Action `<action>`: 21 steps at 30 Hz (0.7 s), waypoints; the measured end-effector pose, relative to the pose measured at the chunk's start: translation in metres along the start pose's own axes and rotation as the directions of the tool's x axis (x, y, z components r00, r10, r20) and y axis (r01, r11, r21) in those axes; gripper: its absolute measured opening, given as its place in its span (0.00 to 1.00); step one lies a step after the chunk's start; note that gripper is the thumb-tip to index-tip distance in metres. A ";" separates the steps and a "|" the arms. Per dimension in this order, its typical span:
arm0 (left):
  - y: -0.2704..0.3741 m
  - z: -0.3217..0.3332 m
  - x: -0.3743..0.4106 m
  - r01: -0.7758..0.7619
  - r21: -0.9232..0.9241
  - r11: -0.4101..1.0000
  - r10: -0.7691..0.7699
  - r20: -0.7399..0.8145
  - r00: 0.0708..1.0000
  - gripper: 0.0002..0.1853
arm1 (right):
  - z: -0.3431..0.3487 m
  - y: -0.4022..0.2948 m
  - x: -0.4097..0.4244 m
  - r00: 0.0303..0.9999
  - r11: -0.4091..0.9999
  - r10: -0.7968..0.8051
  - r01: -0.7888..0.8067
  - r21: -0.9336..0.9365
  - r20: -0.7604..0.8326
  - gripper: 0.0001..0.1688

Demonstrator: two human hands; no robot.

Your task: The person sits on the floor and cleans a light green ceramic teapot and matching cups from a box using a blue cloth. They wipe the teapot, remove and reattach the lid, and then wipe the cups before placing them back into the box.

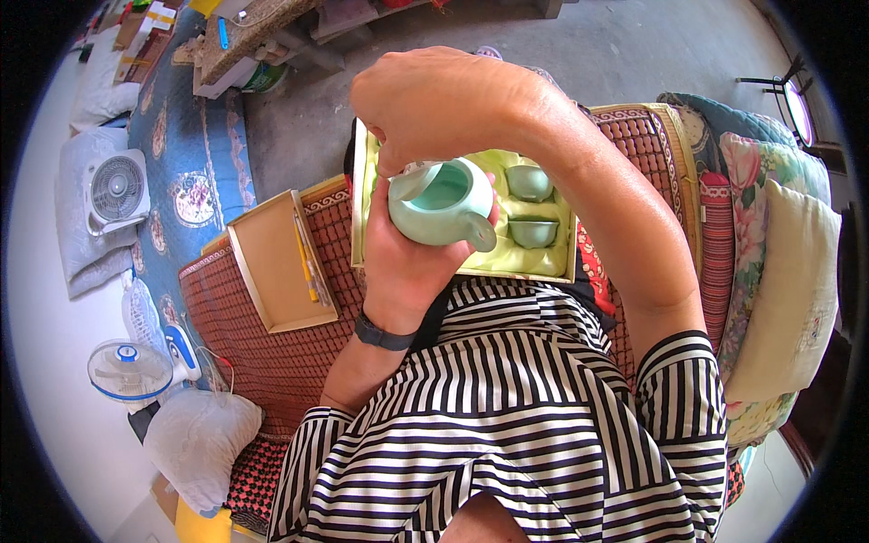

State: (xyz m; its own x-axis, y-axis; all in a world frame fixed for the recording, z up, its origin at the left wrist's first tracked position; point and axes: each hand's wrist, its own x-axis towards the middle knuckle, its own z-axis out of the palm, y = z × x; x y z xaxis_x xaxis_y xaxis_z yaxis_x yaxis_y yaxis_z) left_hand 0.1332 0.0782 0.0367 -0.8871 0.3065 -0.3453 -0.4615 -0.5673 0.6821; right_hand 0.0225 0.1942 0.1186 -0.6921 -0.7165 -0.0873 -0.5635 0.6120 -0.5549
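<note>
My left hand (414, 271), with a dark band at the wrist, is wrapped around a pale green ceramic teapot (434, 220), whose top is uncovered. My right hand (407, 108) reaches over from the right, fingers pointing down at the pot's left rim. A pale green piece that looks like the lid (415, 183) is tilted at the rim, close to those fingertips; whether they grip it is hidden. Below lies a box lined with yellow-green satin (550, 263), where two matching cups (529, 182) (533, 233) sit in the right part. My hands and the pot cover much of the box.
A shallow cardboard box lid (271, 271) holding a yellow-handled brush or tool (303, 261) lies left on the brown woven mat (224, 305). Cushions (781, 292) are stacked at right. Fans (117, 186) (130, 370) stand at left. A stone-topped table (251, 34) is beyond.
</note>
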 end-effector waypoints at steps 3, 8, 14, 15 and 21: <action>-0.002 -0.003 0.001 0.048 -0.147 0.988 -0.049 -0.009 0.999 0.27 | 0.003 0.003 0.003 1.000 1.000 0.002 -0.002 0.005 -0.001 0.16; 0.003 -0.006 0.004 0.186 -0.529 0.828 -0.197 0.037 0.980 0.29 | 0.007 0.011 -0.003 0.999 0.997 0.043 -0.041 0.068 -0.031 0.16; 0.008 -0.008 0.007 0.236 -0.693 0.681 -0.283 0.048 0.958 0.29 | 0.016 0.021 -0.007 0.996 0.991 0.079 -0.075 0.114 -0.033 0.18; 0.009 -0.008 0.007 0.235 -0.696 0.678 -0.286 0.045 0.957 0.29 | 0.018 0.023 -0.006 0.996 0.989 0.075 -0.070 0.129 -0.042 0.19; 0.009 -0.010 0.009 0.221 -0.665 0.714 -0.255 0.048 0.966 0.34 | 0.017 0.024 -0.008 0.995 0.981 0.091 -0.084 0.176 -0.031 0.18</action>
State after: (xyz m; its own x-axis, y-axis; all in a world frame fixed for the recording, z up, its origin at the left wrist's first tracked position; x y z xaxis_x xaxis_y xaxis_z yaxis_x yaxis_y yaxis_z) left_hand 0.1207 0.0680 0.0334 -0.7382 0.4772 -0.4768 -0.5345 -0.8450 -0.0182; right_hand 0.0225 0.2091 0.0916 -0.7542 -0.6470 -0.1120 -0.4148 0.6017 -0.6826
